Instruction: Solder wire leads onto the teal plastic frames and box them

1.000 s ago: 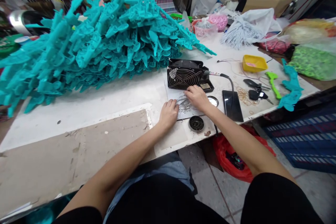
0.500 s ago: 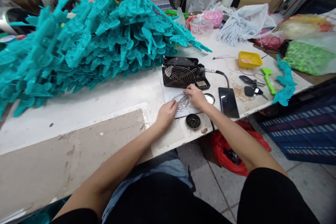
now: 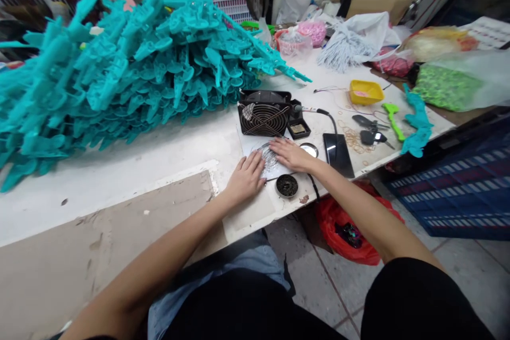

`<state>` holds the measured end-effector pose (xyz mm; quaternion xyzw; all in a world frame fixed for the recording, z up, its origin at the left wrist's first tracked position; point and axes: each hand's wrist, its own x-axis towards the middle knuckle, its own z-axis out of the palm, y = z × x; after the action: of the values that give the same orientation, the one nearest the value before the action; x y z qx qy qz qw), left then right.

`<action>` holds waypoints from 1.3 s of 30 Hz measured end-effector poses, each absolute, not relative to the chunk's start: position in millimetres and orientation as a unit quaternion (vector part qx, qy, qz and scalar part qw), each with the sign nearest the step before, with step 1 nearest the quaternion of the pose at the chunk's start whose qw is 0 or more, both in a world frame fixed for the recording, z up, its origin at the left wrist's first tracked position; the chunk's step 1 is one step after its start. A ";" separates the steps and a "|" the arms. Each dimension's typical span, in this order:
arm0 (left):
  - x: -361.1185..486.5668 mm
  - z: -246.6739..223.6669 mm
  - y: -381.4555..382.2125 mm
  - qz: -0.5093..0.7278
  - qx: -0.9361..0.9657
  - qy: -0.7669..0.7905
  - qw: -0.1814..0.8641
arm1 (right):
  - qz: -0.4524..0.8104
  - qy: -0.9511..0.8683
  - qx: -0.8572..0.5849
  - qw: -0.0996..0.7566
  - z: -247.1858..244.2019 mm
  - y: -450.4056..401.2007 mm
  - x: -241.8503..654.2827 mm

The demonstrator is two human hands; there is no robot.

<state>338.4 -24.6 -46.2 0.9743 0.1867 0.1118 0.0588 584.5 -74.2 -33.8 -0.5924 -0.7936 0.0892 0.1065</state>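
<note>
while my left hand [image 3: 244, 176] and right hand [image 3: 291, 154] lie flat, outstretched and apart, the thin wires [image 3: 270, 161] lie between them on a white sheet [image 3: 247, 143] on the bench [image 3: 159, 150], just in front of the black fan [image 3: 263, 119].

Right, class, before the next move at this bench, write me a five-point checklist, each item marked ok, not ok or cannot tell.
1. Thin wires between left hand and right hand: ok.
2. Wires separated singly: not ok, they lie bunched.
3. Round dark tin clear of both hands: ok.
4. Soldering iron out of both hands: ok; whether hot, cannot tell.
5. Fan running: cannot tell.
</note>
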 end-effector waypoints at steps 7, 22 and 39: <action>335.0 -61.8 -8.6 0.066 0.993 0.095 0.025 | 0.083 -0.792 -0.604 0.028 -35.3 -80.1 581.0; 324.2 -66.6 -10.0 0.187 0.974 0.093 0.089 | -0.193 -0.449 -0.859 0.154 58.0 -93.2 746.6; 327.8 -72.5 -4.0 0.293 0.933 0.170 0.123 | -0.102 -0.384 -0.917 -0.017 31.1 -8.9 854.9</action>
<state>327.8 -4.0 -72.5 0.9329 0.1698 0.2929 0.1231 854.9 -8.9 31.1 -0.9175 -0.3841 -0.1021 -0.0173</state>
